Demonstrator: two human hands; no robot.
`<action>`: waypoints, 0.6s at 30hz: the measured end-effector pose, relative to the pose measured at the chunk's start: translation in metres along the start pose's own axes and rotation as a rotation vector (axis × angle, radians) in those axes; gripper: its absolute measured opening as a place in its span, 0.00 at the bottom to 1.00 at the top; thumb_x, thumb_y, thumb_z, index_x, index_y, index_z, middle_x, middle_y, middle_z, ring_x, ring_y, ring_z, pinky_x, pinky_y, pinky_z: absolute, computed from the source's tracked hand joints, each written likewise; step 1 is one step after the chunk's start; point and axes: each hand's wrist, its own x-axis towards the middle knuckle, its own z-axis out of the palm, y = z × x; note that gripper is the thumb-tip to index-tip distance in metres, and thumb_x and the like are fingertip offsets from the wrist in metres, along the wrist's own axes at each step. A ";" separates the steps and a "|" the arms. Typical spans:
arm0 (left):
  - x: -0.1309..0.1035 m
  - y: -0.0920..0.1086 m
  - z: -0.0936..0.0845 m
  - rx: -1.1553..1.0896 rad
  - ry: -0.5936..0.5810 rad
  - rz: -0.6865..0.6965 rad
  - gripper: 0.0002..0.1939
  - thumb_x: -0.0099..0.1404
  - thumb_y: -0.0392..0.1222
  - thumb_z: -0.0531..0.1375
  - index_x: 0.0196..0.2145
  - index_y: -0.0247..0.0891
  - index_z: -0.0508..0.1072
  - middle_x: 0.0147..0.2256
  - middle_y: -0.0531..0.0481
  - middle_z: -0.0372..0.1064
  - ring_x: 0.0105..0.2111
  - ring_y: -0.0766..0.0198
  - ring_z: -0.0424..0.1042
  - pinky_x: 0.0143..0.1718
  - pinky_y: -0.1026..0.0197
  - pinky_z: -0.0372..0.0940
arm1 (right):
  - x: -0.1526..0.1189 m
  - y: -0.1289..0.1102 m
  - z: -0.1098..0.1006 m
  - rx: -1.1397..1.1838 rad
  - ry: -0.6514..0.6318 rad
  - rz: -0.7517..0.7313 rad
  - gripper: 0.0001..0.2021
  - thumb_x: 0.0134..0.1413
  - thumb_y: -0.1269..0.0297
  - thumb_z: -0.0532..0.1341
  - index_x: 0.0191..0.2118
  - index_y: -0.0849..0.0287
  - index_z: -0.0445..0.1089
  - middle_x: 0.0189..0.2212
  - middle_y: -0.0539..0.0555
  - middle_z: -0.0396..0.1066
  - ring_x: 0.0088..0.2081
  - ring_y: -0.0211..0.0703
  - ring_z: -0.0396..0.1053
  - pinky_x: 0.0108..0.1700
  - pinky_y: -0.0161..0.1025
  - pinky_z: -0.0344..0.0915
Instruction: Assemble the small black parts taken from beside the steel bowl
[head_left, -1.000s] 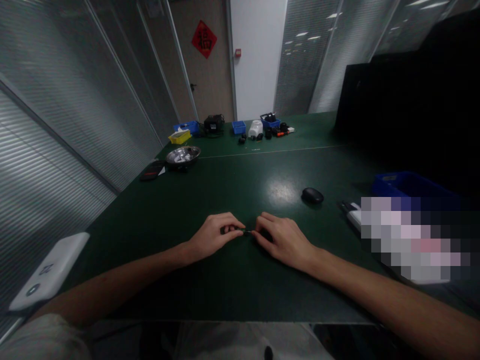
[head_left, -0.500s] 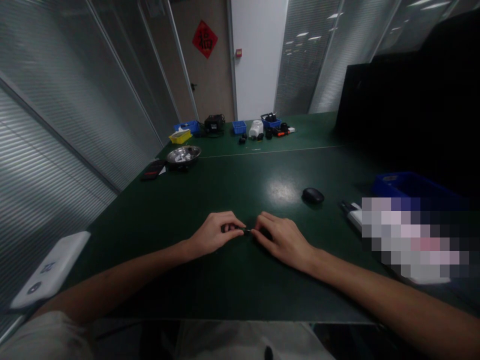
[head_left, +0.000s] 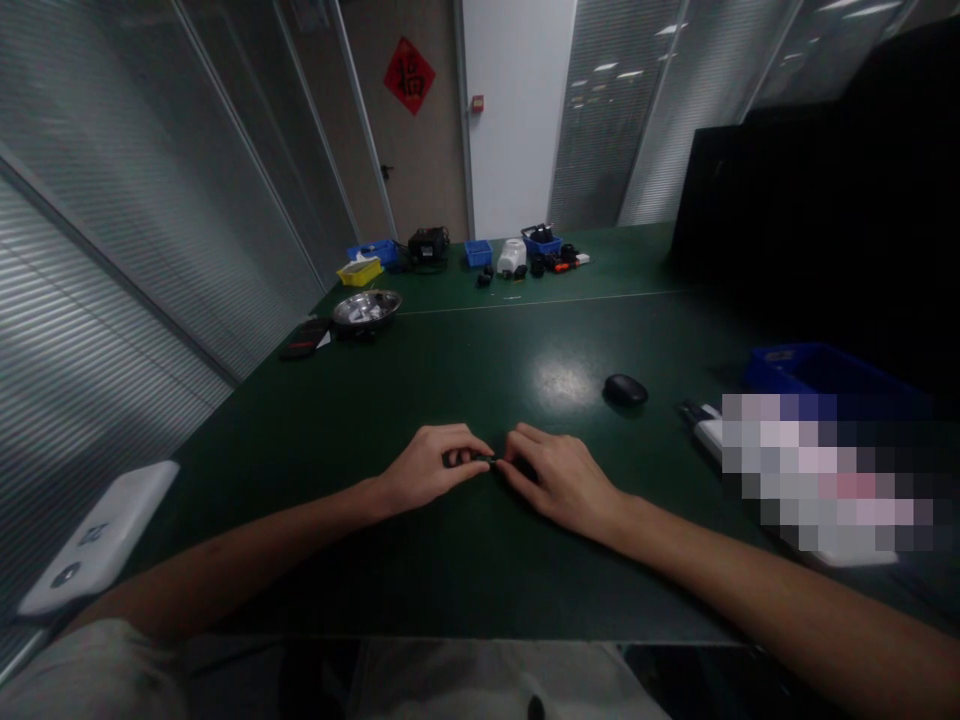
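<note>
Your left hand (head_left: 429, 466) pinches a small dark piece (head_left: 487, 459); your right hand (head_left: 561, 478) curls in, fingertips at its end, but I can't tell if they grip. It's left of the mouse (head_left: 625, 391), nearer you, and probably light and stiff: pinch its ends gently.

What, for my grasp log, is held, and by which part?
A small dark item, pinched by the left hand close to the right hand; exact part unclear.
</note>
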 end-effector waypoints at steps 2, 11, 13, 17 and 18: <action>0.000 0.000 0.000 0.001 -0.006 -0.002 0.12 0.71 0.44 0.64 0.48 0.38 0.81 0.38 0.47 0.74 0.35 0.64 0.70 0.36 0.63 0.64 | 0.001 -0.001 0.001 -0.009 -0.001 -0.009 0.07 0.71 0.60 0.56 0.41 0.56 0.67 0.37 0.50 0.68 0.31 0.39 0.65 0.31 0.37 0.51; 0.001 -0.004 0.002 -0.022 0.010 -0.019 0.11 0.69 0.44 0.65 0.46 0.38 0.82 0.36 0.48 0.74 0.33 0.65 0.70 0.36 0.63 0.63 | 0.003 0.000 0.001 -0.018 -0.010 -0.051 0.08 0.73 0.61 0.54 0.42 0.57 0.65 0.38 0.51 0.68 0.31 0.38 0.65 0.32 0.37 0.52; 0.001 -0.004 0.002 -0.033 0.017 -0.018 0.11 0.69 0.44 0.66 0.46 0.38 0.82 0.36 0.48 0.75 0.33 0.65 0.70 0.36 0.63 0.64 | 0.002 0.000 0.001 -0.022 -0.014 -0.062 0.08 0.73 0.61 0.53 0.42 0.57 0.65 0.38 0.51 0.68 0.31 0.38 0.65 0.32 0.37 0.52; 0.001 -0.001 0.002 -0.049 0.019 -0.020 0.11 0.69 0.44 0.66 0.46 0.38 0.83 0.36 0.47 0.75 0.34 0.64 0.70 0.36 0.62 0.64 | 0.002 0.002 0.002 -0.027 -0.021 -0.068 0.08 0.74 0.61 0.53 0.42 0.57 0.65 0.38 0.51 0.69 0.30 0.38 0.65 0.31 0.37 0.52; 0.001 0.000 0.002 -0.053 0.020 -0.024 0.11 0.69 0.44 0.66 0.46 0.38 0.83 0.36 0.47 0.75 0.34 0.64 0.71 0.37 0.62 0.64 | 0.002 0.002 0.002 -0.026 -0.019 -0.067 0.08 0.74 0.61 0.53 0.42 0.57 0.65 0.38 0.51 0.69 0.30 0.38 0.65 0.31 0.38 0.52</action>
